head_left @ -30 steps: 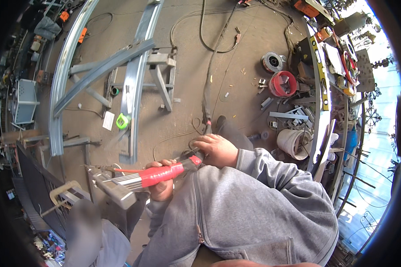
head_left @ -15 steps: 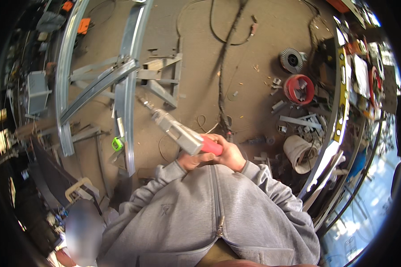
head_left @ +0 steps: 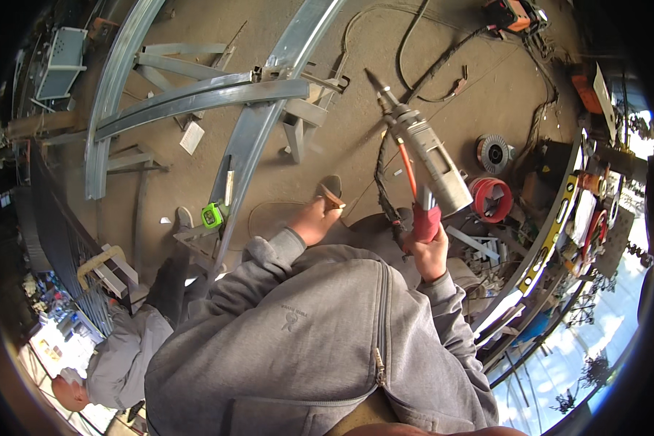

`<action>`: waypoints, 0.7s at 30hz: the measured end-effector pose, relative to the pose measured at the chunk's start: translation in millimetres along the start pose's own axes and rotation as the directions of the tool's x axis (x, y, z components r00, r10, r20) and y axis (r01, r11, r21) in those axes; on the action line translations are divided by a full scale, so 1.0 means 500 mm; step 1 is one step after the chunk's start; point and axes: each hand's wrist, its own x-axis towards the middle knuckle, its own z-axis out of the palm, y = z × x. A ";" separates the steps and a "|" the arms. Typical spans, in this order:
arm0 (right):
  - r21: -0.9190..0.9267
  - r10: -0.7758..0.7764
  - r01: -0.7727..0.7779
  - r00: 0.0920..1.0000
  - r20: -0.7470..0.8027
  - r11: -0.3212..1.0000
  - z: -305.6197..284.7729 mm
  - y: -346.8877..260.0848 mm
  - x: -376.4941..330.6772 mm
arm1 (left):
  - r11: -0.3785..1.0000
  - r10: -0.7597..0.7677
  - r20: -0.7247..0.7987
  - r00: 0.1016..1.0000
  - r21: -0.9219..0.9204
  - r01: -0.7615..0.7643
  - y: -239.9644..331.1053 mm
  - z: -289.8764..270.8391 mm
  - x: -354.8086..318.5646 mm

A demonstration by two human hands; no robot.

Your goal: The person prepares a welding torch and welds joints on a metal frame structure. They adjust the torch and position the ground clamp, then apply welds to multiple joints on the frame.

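At the far left a second person [head_left: 116, 356] in grey crouches beside a dark railing [head_left: 51, 211]. Two long curved steel rails [head_left: 109, 94] run up the concrete floor [head_left: 443, 65], joined by one crossing curved rail [head_left: 203, 98]; one green tape measure [head_left: 211, 215] lies just beside the right-hand rail. Bare floor stays open between the rails and the cables. The left hand [head_left: 316, 218] has its fingers pinched together on one small flat brown piece [head_left: 333, 198]. The right hand [head_left: 430, 247] is clamped around the red grip of one silver cylindrical tool [head_left: 429, 163], held clear of the floor with its tip pointing up and left. One black cable [head_left: 385, 189] hangs near it. Right of the tool lie one grey wire spool [head_left: 493, 153] and one red reel [head_left: 491, 198]; one long yellow level [head_left: 552, 229] follows the cluttered right edge.
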 end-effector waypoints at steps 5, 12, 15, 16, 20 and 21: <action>0.021 -0.089 0.089 0.996 -0.012 0.996 0.002 -0.069 0.056 | 0.985 -0.060 -0.221 0.973 0.145 0.094 -0.091 -0.020 -0.022; -0.065 -0.091 0.093 0.995 0.034 0.994 -0.054 -0.145 0.134 | 0.971 -0.238 -0.423 0.874 -0.093 0.219 -0.218 0.052 -0.090; -0.059 -0.081 0.087 0.991 0.110 0.994 -0.092 -0.172 0.178 | 0.937 -0.349 -0.584 0.733 -0.223 0.268 -0.218 0.121 -0.114; -0.048 -0.089 0.099 0.981 0.170 0.994 -0.102 -0.182 0.198 | 0.912 -0.408 -0.645 0.647 -0.262 0.314 -0.213 0.149 -0.131; -0.038 -0.081 0.096 0.953 0.293 0.995 -0.137 -0.205 0.252 | 0.785 -0.582 -0.765 0.276 -0.442 0.434 -0.190 0.289 -0.212; -0.088 -0.027 0.060 0.940 0.339 0.994 -0.153 -0.215 0.260 | 0.750 -0.601 -0.780 0.177 -0.473 0.463 -0.193 0.321 -0.234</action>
